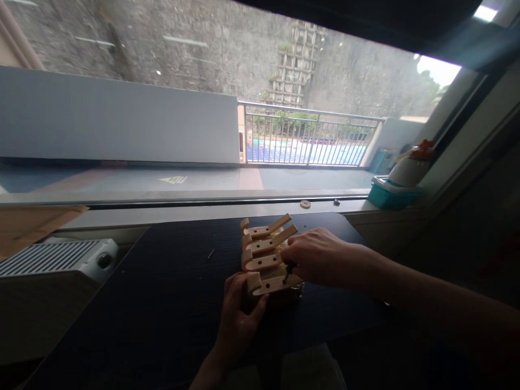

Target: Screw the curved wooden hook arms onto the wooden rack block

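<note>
Four wooden hooks (267,261) are lying in a row on the dark tabletop (170,292). The left hand (239,311) is holding the nearest hook, its thumb and fingers closing around the left end. Over the right part of that same hook, the right hand (314,252) is pinching a small dark tool (288,272) between its partly hidden fingers, the tip pointing down at a hole. Left of the hooks, a screw (210,253) is lying; beyond them, a yellow-rimmed roll (305,204) is resting on the windowsill (211,214).

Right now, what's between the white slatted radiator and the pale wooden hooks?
Head view: a thin, dark, rod-like piece lying on the black tabletop.
</note>
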Tool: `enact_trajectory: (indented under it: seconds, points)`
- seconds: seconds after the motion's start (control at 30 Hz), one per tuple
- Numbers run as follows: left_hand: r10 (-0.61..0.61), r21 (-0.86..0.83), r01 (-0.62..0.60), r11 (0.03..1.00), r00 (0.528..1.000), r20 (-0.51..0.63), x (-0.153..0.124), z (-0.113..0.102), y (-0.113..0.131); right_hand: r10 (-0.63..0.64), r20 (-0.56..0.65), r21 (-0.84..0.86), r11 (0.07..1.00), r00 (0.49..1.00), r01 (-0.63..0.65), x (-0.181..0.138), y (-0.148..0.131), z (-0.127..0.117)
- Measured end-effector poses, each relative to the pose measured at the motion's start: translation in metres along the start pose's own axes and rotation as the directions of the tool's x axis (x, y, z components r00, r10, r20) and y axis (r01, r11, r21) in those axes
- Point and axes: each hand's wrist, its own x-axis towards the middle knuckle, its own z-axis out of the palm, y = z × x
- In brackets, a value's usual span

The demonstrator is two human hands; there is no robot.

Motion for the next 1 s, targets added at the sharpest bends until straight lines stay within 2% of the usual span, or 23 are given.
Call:
enact_trajectory:
  seconds: [0.1, 0.23, 0.4, 0.5, 0.7, 0.83, 0.9, 1.0]
  points:
    - [-0.017, -0.001, 0.017, 1.0, 1.0, 0.014, -0.001, 0.0, -0.001, -0.057, 0.008, -0.047, 0.997, 0.998, 0.058, 0.006, -0.01, 0.0]
    - [-0.02, -0.005, 0.02, 1.0, 0.999, 0.027, -0.002, 0.0, -0.002, -0.085, -0.04, -0.006, 0.996, 0.996, 0.085, 0.011, -0.014, 0.009]
    - [-0.021, -0.01, 0.022, 1.0, 0.999, 0.032, -0.001, -0.001, -0.002, 0.077, 0.008, 0.035, 0.996, 0.997, -0.077, 0.007, -0.003, 0.014]
    - [-0.013, -0.008, 0.013, 1.0, 0.999, 0.029, 0.0, -0.001, 0.001, 0.105, -0.017, 0.066, 0.992, 0.994, -0.104, 0.001, 0.004, 0.011]
    - [-0.038, -0.003, 0.038, 0.999, 0.999, 0.014, 0.001, -0.002, 0.003, 0.009, -0.025, 0.025, 1.0, 1.0, -0.008, -0.003, 0.004, 0.001]
    - [-0.03, -0.007, 0.03, 1.0, 0.999, 0.037, 0.0, -0.002, 0.002, -0.08, -0.012, 0.022, 0.997, 0.997, 0.08, 0.001, 0.002, 0.003]
    - [-0.013, -0.004, 0.014, 1.0, 0.999, 0.048, -0.001, -0.002, 0.0, -0.077, 0.024, 0.042, 0.996, 0.997, 0.076, 0.003, 0.001, 0.006]
    - [0.012, -0.006, -0.012, 1.0, 0.999, 0.049, -0.001, -0.001, -0.002, -0.004, 0.082, 0.068, 0.998, 0.997, -0.002, 0.004, 0.001, 0.009]
